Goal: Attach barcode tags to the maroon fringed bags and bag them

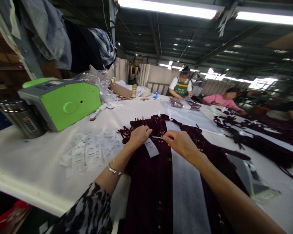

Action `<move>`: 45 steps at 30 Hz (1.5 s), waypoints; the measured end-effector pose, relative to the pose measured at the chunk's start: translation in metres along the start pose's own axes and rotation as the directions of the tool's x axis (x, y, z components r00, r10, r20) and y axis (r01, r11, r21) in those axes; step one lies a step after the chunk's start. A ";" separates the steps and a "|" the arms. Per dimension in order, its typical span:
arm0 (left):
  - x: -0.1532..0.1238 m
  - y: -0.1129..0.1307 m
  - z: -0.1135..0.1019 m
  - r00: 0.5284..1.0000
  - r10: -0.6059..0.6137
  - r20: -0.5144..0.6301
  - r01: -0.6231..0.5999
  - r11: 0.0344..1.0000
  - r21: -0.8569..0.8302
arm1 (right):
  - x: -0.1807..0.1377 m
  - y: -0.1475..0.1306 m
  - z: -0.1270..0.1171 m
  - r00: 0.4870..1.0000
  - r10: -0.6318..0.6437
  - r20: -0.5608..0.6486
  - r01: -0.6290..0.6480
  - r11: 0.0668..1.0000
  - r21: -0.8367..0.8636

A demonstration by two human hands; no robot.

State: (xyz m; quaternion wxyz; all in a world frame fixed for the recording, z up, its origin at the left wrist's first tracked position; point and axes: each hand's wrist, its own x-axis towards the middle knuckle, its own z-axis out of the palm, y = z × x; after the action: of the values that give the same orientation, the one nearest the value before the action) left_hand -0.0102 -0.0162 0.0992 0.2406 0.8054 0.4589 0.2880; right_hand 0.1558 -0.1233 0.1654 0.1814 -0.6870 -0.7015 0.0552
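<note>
A dark maroon garment (148,182) with small gold-coloured metal fittings lies in front of me, a long pale grey-white strip (187,175) running down its middle. Over its upper part, my left hand (141,134) is closed in a pinch. My right hand (178,142) pinches one end of a thin white string (157,137) that stretches across to the left fingers. From beside the left fingers hangs a white printed label (151,148), resting over the maroon cloth. What exactly sits between the left fingertips is partly hidden.
Loose white labels (90,151) are spread left of the garment. Behind them stand a green-and-grey machine (70,104) and a steel flask (23,118). More maroon pieces (266,136) lie at right. Two people work across the table, one handling a plastic-wrapped bundle (185,104).
</note>
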 end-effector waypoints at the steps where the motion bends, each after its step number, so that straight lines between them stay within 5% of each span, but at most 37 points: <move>1: 0.003 -0.002 0.006 1.000 0.004 0.027 -0.004 1.000 0.005 | 0.004 -0.001 0.002 1.000 0.026 -0.005 -0.026 0.996 -0.088; 7: 0.014 0.004 0.030 0.991 0.035 0.129 -0.030 0.999 -0.041 | 0.021 0.008 0.018 0.979 0.195 -0.052 -0.200 0.905 -0.376; 15: 0.015 -0.002 0.030 0.979 0.084 0.188 -0.012 0.935 -0.354 | 0.005 0.017 0.025 0.971 0.083 -0.226 -0.165 0.914 -0.371; 19: 0.013 -0.001 0.033 0.976 0.116 0.185 -0.010 0.872 -0.490 | 0.003 0.016 0.043 0.983 -0.002 -0.183 -0.077 0.904 -0.420; 25: 0.012 -0.002 0.037 0.972 0.134 0.196 0.003 0.818 -0.575 | 0.014 0.018 0.065 0.972 0.147 -0.182 -0.201 0.922 -0.332; 29: 0.015 -0.007 0.040 0.958 0.164 0.235 0.001 0.817 -0.577 | 0.017 0.017 0.065 0.953 0.267 -0.140 -0.291 0.936 -0.196; 35: 0.022 -0.017 0.042 0.953 0.151 0.264 -0.005 0.876 -0.483 | 0.018 0.014 0.061 0.961 0.271 -0.049 -0.275 0.947 -0.168; 45: 0.017 -0.014 0.046 0.993 -0.002 0.115 0.032 0.966 -0.257 | 0.034 0.013 0.057 0.972 0.230 0.047 -0.226 0.971 -0.077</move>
State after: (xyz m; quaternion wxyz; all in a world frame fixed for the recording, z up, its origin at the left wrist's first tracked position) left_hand 0.0199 -0.0009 0.0609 0.3717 0.7783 0.4098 0.2968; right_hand 0.1501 -0.0793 0.1146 0.1298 -0.7672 -0.6242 0.0699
